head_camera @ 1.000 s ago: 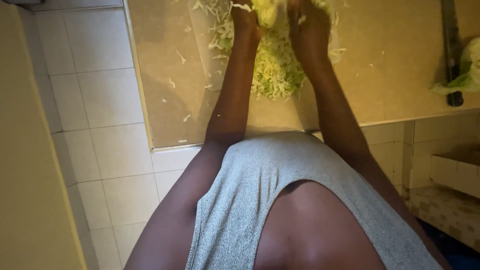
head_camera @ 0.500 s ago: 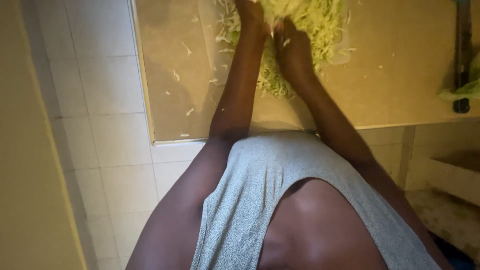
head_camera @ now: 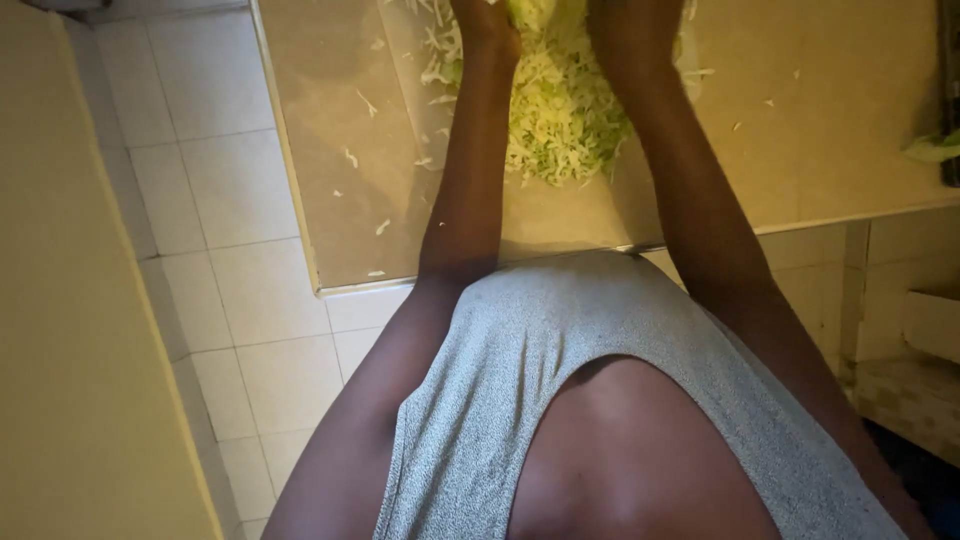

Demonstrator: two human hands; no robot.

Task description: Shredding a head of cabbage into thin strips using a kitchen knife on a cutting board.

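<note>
A heap of pale green shredded cabbage (head_camera: 560,120) lies on a beige counter (head_camera: 820,130) at the top of the view. Both my arms reach forward into it. My left hand (head_camera: 487,18) sits at the left side of the heap and my right hand (head_camera: 632,20) at its right side. Only the wrists and the heels of the hands show, because the fingers are cut off by the top edge. Loose cabbage shreds (head_camera: 352,158) are scattered on the counter to the left of the heap.
A green leaf scrap (head_camera: 932,148) and a dark object (head_camera: 950,90) lie at the counter's right edge. White floor tiles (head_camera: 200,190) run along the left, beside a beige wall panel (head_camera: 80,350). My grey sleeveless top (head_camera: 560,350) fills the lower middle.
The view has tipped downward, so the cabbage heap and both hands have slid toward the top edge. The fingers, visible on the heap a second ago, are now out of frame.
</note>
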